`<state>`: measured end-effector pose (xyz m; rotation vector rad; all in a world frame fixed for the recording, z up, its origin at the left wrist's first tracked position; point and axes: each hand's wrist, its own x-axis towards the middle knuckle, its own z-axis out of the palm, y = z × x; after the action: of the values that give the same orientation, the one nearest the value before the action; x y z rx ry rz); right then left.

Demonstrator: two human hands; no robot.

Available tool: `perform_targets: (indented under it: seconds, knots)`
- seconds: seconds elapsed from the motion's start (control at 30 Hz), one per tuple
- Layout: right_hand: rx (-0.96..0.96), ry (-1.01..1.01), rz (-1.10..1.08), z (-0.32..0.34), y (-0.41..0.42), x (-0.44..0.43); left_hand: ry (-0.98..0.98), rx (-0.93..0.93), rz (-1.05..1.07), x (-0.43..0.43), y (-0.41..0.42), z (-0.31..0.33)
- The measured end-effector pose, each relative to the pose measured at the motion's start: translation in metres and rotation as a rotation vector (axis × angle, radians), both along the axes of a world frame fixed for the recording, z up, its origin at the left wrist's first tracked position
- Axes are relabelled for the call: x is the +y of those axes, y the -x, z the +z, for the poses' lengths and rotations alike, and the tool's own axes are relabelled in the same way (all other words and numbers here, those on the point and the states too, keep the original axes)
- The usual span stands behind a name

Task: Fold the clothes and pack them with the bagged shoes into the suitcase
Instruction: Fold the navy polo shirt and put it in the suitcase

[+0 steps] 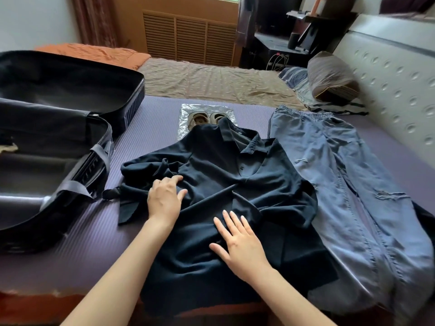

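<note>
Shirt (235, 184): dark, short-sleeved, collared with a buttoned placket, lying face up and rumpled in the middle of the purple ribbed mat (146, 123) on the bed; its hem hangs over the near edge and its collar overlaps the bagged shoes.

Left hand (164, 198): palm down on the shirt's crumpled sleeve, fingers held together and slightly bent, thumb set apart.

Right hand (237, 241): palm down on the shirt's lower front, fingers straight and a little spread, thumb out to the side.

Jeans (341, 184): light blue, ripped at the knees, laid out flat just beside the shirt, elastic waistband at the far end; the shirt's edge overlaps one leg.

Bagged shoes (207, 118): pair of tan shoes in a clear plastic bag, beyond the collar.

Suitcase (58, 137): black, lying open beside the shirt, both halves showing dark lining and grey straps.

Pillow (332, 76): striped, against the padded headboard (388, 74).
</note>
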<state>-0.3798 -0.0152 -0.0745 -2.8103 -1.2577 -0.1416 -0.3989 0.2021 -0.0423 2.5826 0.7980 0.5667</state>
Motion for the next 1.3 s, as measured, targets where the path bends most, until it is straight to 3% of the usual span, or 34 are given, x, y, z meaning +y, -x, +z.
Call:
perform_targets:
  seconds: [0.1, 0.23, 0.4, 0.53, 0.63, 0.73, 0.8, 0.93, 1.0, 1.1, 1.2, 1.3]
  knots:
    - [0.064, 0.060, -0.046, -0.011, 0.003, -0.017, 0.105, 0.040, 0.015, 0.004, -0.003, -0.011]
    - [-0.016, 0.034, -0.043, -0.010, 0.001, -0.031, 0.153, -0.085, 0.079, 0.012, 0.003, -0.016]
    - [-0.066, -0.031, 0.041, -0.009, -0.003, -0.044, -0.007, -0.031, 0.072, 0.006, 0.004, -0.026]
    - [-0.102, -0.150, -0.003, 0.000, -0.017, -0.056, -0.105, -0.127, -0.160, -0.023, -0.002, -0.026]
    - [-0.109, -0.175, -0.160, 0.005, -0.027, -0.062, -0.003, 0.008, -0.314, -0.055, -0.009, -0.028]
    - [0.050, -0.292, -0.263, 0.026, -0.023, -0.068, -0.114, 0.255, -0.358, -0.075, -0.008, -0.050]
    - [0.262, -0.411, -0.371, 0.042, -0.034, -0.079, -0.190, 0.342, -0.341, -0.078, -0.005, -0.061]
    - [0.570, -0.905, -0.497, 0.076, -0.087, -0.115, -0.199, 0.370, -0.322, -0.080, -0.003, -0.060]
    - [0.651, -0.999, -0.589, 0.095, -0.121, -0.139, -0.215, 0.352, -0.319, -0.079, -0.003, -0.060]
    - [0.571, -1.058, -0.817, 0.112, -0.174, -0.186, -0.202, 0.339, -0.323, -0.079, -0.003, -0.061]
    - [0.292, -0.812, -1.030, 0.104, -0.196, -0.228, -0.205, 0.314, -0.316, -0.080, -0.004, -0.062]
    - [0.084, -0.663, -0.833, 0.079, -0.165, -0.221, -0.194, 0.277, -0.314, -0.079, -0.004, -0.069]
